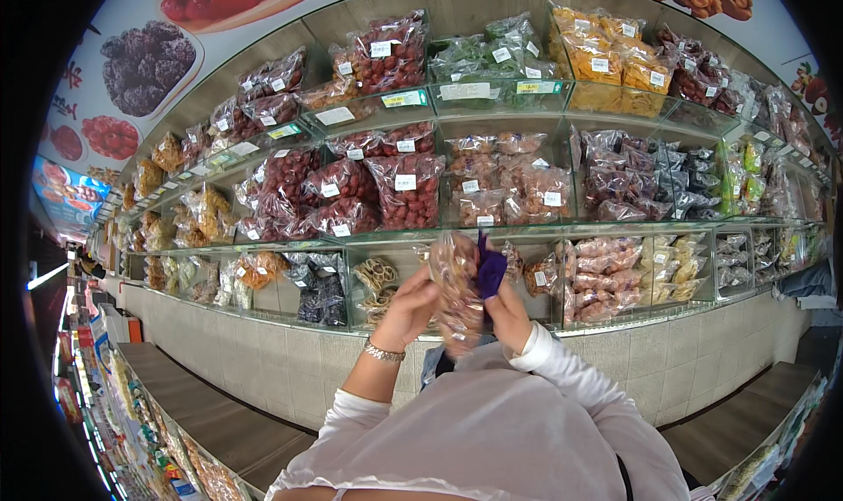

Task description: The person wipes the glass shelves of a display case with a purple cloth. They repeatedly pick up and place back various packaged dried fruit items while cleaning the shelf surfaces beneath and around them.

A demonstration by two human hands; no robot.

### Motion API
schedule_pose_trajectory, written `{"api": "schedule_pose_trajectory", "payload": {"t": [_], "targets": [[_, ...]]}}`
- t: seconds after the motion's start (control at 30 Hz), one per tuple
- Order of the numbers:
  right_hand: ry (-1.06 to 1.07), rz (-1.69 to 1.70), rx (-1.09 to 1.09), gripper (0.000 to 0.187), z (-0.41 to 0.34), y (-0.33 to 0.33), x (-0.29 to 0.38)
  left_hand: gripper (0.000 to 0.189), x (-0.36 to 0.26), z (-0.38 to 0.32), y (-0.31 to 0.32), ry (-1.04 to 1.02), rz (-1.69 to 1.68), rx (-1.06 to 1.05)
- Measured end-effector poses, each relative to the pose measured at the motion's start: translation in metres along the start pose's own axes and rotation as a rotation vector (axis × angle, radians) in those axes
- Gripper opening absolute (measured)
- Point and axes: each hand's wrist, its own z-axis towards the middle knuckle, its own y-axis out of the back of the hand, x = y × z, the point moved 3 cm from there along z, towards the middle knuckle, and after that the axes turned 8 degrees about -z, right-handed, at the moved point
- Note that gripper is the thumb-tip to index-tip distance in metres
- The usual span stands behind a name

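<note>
Both of my hands are raised before the shelves, around a clear plastic bag (454, 290) of light brown food pieces, partly blurred. My left hand (416, 303) grips the bag's left side; a metal watch or bracelet (384, 352) is on that wrist. My right hand (508, 313) holds a dark purple cloth or wrap (490, 270) against the bag's right side. Whether the purple piece is fixed to the bag cannot be told. Just behind them lie a bottom shelf bin with coiled tan bundles (377, 274) and a small labelled bag (540, 276).
Glass-fronted shelves (504, 237) curve across the view, filled with bagged dried fruit, such as dark red bags (405, 191) and yellow bags (596, 56). A tiled base (619, 363) stands below. More packaged goods (158, 435) line the lower left.
</note>
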Motion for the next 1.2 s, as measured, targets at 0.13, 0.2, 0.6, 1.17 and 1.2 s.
{"api": "schedule_pose_trajectory", "payload": {"t": [0.13, 0.2, 0.6, 1.17, 1.2], "targets": [[0.201, -0.563, 0.073, 0.044, 0.013, 0.007, 0.021, 0.065, 0.003, 0.002, -0.022, -0.08, -0.285, -0.08], [0.362, -0.9, 0.183, 0.049, 0.01, -0.002, 0.041, 0.067, 0.0, 0.003, -0.028, -0.103, -0.446, -0.016], [-0.295, -0.291, 0.019, 0.035, 0.01, 0.013, -0.012, 0.065, 0.017, 0.017, -0.004, -0.126, -0.562, -0.302], [-0.456, 0.142, -0.189, 0.029, -0.011, 0.051, -0.027, 0.073, 0.008, 0.032, -0.004, -0.135, 0.277, -0.069], [-0.47, 0.103, -0.185, 0.03, -0.013, 0.049, -0.029, 0.073, 0.01, 0.031, -0.007, -0.176, 0.453, -0.09]]}}
